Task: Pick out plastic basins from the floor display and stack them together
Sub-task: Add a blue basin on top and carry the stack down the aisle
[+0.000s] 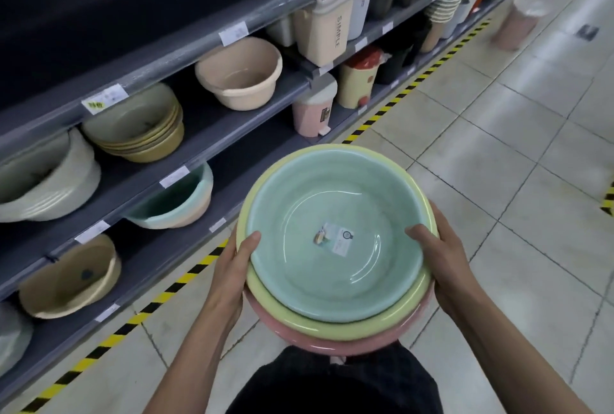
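Three nested plastic basins hang in front of my body. The mint green basin (332, 201) lies on top, with a small label at its bottom. It sits inside a yellow basin (365, 322), which sits in a pink basin (335, 344). My left hand (234, 267) grips the stack's left rim, thumb hooked over the green basin's edge. On the right rim, my right hand (443, 257) grips the same way, thumb inside the green basin.
Grey shelves (212, 134) run along the left, holding beige, cream and teal basins (241, 73) and small bins (327, 19). Yellow-black tape (186, 277) marks the tiled floor by the shelf base. A pink bin (516, 23) stands on the floor far right.
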